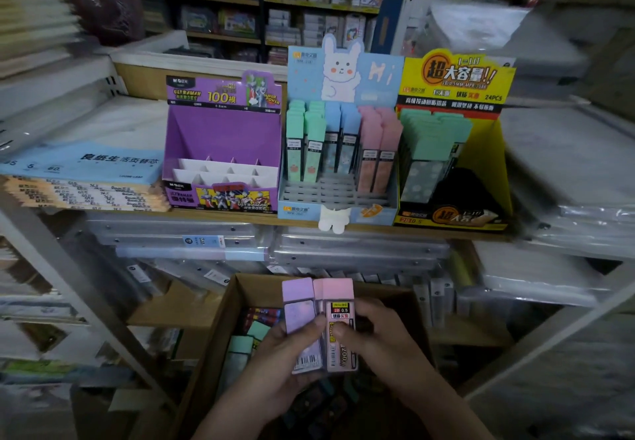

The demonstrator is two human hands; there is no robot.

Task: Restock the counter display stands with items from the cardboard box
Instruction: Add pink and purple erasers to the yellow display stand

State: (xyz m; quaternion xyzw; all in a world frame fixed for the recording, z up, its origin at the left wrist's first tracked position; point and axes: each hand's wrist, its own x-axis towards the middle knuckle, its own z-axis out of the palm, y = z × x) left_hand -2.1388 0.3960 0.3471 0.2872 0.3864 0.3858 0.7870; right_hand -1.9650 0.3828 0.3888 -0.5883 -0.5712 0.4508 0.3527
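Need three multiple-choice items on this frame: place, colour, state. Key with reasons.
1. Where is the purple stand relative to the rabbit stand? A. left of it B. right of it C. behind it
2. The left hand and right hand hold cases of which colours? A. green, blue B. purple, pink C. yellow, black
3. The purple stand's slots are: A. full B. half full C. empty

Key: 1 A, same shelf, at the rabbit stand's left. 2 B, a purple case and a pink case side by side. 3 C, nothing stands in them.
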